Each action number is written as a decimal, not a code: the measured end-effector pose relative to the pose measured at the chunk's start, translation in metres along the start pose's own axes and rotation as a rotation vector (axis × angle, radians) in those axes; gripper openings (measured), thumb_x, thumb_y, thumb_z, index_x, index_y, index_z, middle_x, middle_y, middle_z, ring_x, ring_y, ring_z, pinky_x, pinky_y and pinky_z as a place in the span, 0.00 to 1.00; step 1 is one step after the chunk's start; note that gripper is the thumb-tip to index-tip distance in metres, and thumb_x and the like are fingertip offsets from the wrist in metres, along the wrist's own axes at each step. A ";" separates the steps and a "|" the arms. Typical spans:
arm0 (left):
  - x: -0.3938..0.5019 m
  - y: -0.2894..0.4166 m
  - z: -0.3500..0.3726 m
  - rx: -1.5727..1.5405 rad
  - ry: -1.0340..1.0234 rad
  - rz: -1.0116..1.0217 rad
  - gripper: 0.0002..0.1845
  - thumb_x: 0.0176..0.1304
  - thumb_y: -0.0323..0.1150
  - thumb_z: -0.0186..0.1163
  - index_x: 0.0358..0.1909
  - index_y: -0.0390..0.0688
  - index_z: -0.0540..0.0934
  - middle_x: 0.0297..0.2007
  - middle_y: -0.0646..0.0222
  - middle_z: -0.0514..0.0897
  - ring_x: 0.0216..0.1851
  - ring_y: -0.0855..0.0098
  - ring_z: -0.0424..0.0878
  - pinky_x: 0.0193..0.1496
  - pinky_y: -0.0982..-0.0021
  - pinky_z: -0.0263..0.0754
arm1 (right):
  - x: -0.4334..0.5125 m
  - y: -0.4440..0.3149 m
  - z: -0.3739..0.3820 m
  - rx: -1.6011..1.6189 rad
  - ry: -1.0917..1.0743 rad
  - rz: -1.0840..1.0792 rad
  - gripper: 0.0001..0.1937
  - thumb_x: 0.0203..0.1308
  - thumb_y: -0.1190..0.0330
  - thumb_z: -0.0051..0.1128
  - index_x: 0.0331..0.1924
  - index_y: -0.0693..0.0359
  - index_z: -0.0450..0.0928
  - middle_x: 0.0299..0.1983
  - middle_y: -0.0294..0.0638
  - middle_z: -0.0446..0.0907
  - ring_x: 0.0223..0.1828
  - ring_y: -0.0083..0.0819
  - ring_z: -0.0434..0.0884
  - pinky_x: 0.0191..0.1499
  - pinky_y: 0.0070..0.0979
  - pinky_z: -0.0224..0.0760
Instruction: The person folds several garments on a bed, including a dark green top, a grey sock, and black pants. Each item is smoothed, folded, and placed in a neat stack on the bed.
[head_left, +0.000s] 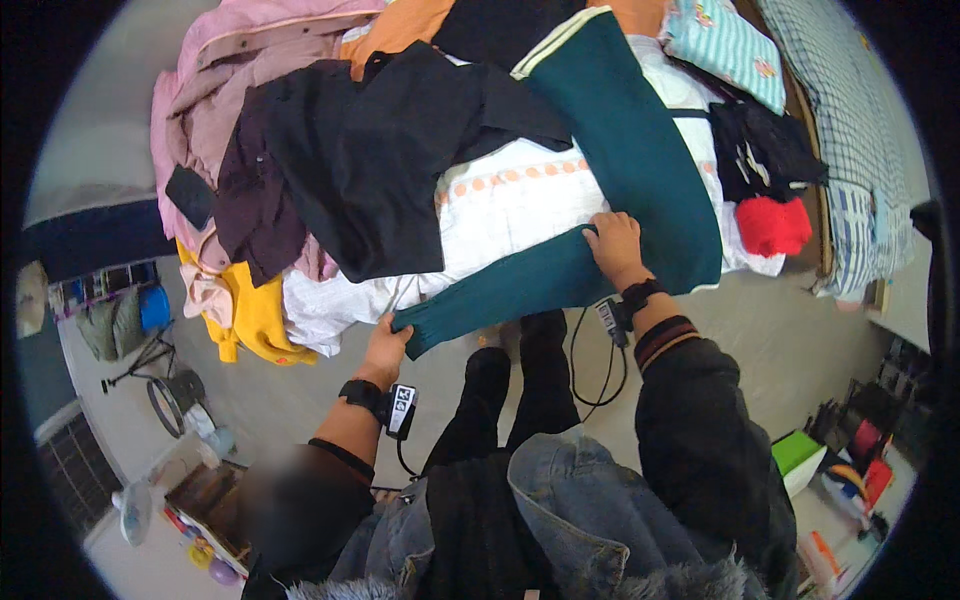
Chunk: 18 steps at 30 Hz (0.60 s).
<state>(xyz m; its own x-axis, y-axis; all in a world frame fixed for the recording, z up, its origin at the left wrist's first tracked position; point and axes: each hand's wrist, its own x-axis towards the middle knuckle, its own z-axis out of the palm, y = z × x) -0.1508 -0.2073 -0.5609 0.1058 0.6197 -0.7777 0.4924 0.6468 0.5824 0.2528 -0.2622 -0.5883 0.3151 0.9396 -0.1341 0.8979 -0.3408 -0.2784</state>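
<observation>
A dark green knit garment (652, 157) with a cream-edged end lies across the near right part of the clothes-covered bed, one long sleeve (510, 281) stretched out to the left. My left hand (385, 349) grips the ribbed cuff at the bed's near edge. Higher up the same sleeve, my right hand (621, 244) has hold of the fabric, its thumb on the left side. Beyond the sleeve lies a black garment (360, 165), spread over a white cloth (517, 202) with a row of orange dots.
Pink quilted clothing (202, 112) and a yellow garment (259, 315) lie at the left. On the right are a red cloth (774, 226), black clothing (757, 150) and a striped turquoise pillow (724, 52). Cabled devices (401, 411) are strapped to both wrists. A wooden crate (206, 495) stands lower left.
</observation>
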 end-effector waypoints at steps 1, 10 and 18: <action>0.003 -0.007 0.002 -0.104 0.014 -0.044 0.15 0.57 0.25 0.56 0.47 0.36 0.73 0.38 0.69 0.78 0.39 0.75 0.72 0.45 0.74 0.65 | 0.003 -0.005 0.005 -0.022 0.111 -0.053 0.08 0.47 0.69 0.55 0.34 0.57 0.77 0.36 0.40 0.78 0.44 0.40 0.73 0.51 0.39 0.60; -0.006 0.002 0.000 -0.277 -0.044 -0.115 0.21 0.51 0.23 0.51 0.51 0.35 0.68 0.40 0.67 0.77 0.41 0.73 0.74 0.47 0.74 0.67 | -0.005 -0.078 0.013 0.246 -0.186 -0.470 0.16 0.48 0.62 0.60 0.41 0.57 0.77 0.42 0.40 0.75 0.51 0.37 0.69 0.55 0.37 0.56; -0.002 0.000 0.002 -0.341 0.014 -0.069 0.22 0.50 0.23 0.51 0.50 0.35 0.70 0.31 0.72 0.75 0.30 0.78 0.70 0.34 0.79 0.64 | 0.029 -0.097 0.020 0.444 -0.488 -0.371 0.12 0.57 0.59 0.52 0.34 0.60 0.76 0.34 0.50 0.78 0.37 0.47 0.77 0.41 0.39 0.69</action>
<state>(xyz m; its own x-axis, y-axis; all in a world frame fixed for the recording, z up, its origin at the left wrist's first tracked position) -0.1492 -0.2093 -0.5594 0.0696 0.5739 -0.8160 0.1804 0.7972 0.5761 0.1688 -0.2025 -0.5838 -0.2482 0.9093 -0.3341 0.6776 -0.0835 -0.7306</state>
